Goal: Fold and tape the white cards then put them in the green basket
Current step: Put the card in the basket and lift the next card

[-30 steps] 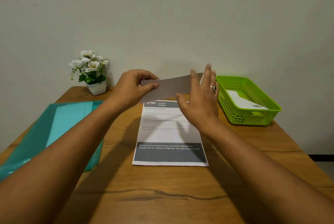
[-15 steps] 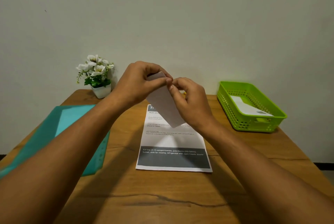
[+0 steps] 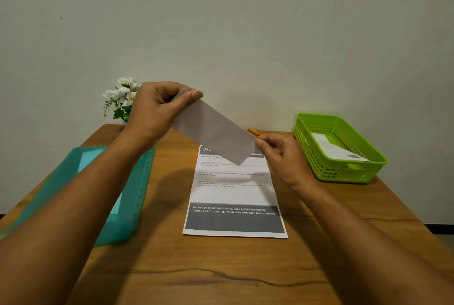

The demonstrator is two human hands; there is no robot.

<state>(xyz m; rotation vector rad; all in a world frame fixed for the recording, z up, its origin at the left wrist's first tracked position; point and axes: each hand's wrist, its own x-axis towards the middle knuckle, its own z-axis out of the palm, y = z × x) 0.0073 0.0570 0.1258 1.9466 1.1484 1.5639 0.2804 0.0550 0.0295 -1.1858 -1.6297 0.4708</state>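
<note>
A folded white card (image 3: pixel 216 130) slants in the air above the table, upper end to the left. My left hand (image 3: pixel 159 110) pinches that upper end between thumb and fingers. My right hand (image 3: pixel 282 154) pinches the lower right corner. Flat on the table beneath lies an unfolded white card (image 3: pixel 233 196) with printed text and a dark grey band. The green basket (image 3: pixel 344 172) stands at the right by the wall, and another folded white card (image 3: pixel 336 149) lies inside it.
A teal plastic folder (image 3: pixel 110 191) lies on the left of the wooden table (image 3: pixel 221 270). A small white pot of white flowers (image 3: pixel 120 100) stands at the back left. A thin yellow object (image 3: pixel 254 132) lies by the wall behind the held card.
My hands have drawn apart along the folded card. The right hand slid from the top end down to the lower right corner, and the left hand lifted its end up and leftwards.
</note>
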